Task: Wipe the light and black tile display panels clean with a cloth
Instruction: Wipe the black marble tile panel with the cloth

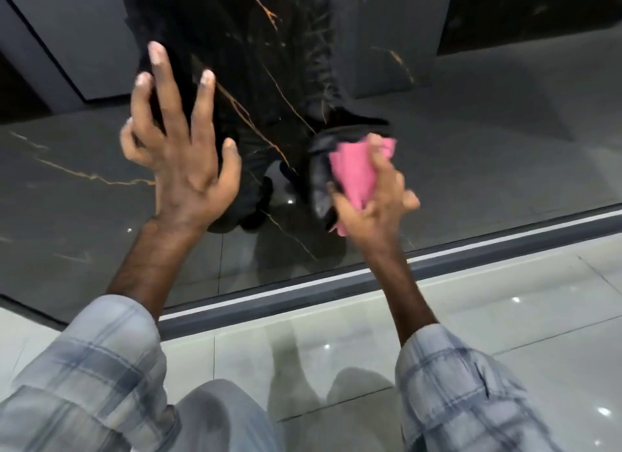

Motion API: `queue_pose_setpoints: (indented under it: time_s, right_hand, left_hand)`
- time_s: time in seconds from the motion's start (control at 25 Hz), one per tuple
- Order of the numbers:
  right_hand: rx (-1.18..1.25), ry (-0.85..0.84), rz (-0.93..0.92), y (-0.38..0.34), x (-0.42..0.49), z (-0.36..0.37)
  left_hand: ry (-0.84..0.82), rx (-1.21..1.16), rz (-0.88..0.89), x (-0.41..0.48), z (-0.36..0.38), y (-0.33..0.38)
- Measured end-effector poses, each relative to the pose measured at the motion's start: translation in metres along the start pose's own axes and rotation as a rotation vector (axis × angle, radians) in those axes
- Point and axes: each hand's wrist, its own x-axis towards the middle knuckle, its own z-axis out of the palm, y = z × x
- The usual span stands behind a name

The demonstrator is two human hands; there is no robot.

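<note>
A glossy black tile panel with thin gold veins fills the upper view and mirrors the room and my own figure. My left hand is spread with straight fingers, its fingertips against the panel's surface left of centre. My right hand grips a bunched pink cloth and holds it against the panel lower down to the right; the hand is motion-blurred. Dark reflections of both hands show in the tile beside them.
A grey metal rail runs along the panel's bottom edge. Below it lies a shiny light tiled floor. My plaid sleeves and grey trousers fill the lower frame.
</note>
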Motion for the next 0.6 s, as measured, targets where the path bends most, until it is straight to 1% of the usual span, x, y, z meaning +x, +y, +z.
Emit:
queue_pose_setpoints:
  time_s: [0.04,0.08,0.12,0.16,0.2,0.24,0.28,0.32,0.4,0.44,0.48,0.56,0.6]
  right_hand:
    - [0.187,0.083,0.298,0.003,-0.006,-0.002]
    - [0.284,0.119,0.511,0.0,-0.013,0.001]
    - [0.235,0.085,0.522,-0.006,-0.018,0.008]
    - [0.102,-0.022,0.354,-0.01,-0.023,0.015]
    - [-0.045,-0.171,0.081,-0.013,-0.03,0.016]
    - [-0.205,-0.27,-0.173,-0.011,-0.028,0.012]
    - [-0.283,-0.259,-0.321,-0.008,-0.017,0.005]
    - [-0.247,-0.177,-0.283,-0.007,-0.005,0.0]
    - [0.042,0.043,0.061,-0.016,0.015,-0.003]
    - [0.096,0.088,0.141,-0.029,0.023,-0.004]
    - [0.006,0.055,0.068,-0.042,0.029,-0.006]
    - [-0.278,-0.08,-0.328,-0.051,0.044,-0.013]
    - [-0.36,-0.088,-0.468,-0.053,0.061,-0.023]
  left_hand:
    - [-0.037,0.028,0.026,-0.003,0.002,-0.001]
    - [-0.063,0.047,0.048,-0.006,0.006,0.0]
    - [-0.075,0.051,0.057,-0.009,0.008,0.002]
    - [-0.077,0.035,0.056,-0.01,0.009,0.005]
    - [-0.074,0.006,0.05,-0.01,0.007,0.006]
    - [-0.067,-0.024,0.048,-0.01,0.002,0.007]
    - [-0.049,-0.045,0.057,-0.007,-0.005,0.007]
    - [-0.021,-0.047,0.075,-0.001,-0.012,0.004]
    - [0.048,-0.024,0.09,0.023,-0.027,-0.002]
    - [0.073,-0.012,0.085,0.039,-0.036,-0.004]
    - [0.083,-0.002,0.084,0.055,-0.044,-0.004]
    - [0.103,0.012,0.104,0.083,-0.059,-0.003]
    - [0.112,0.015,0.125,0.094,-0.066,-0.004]
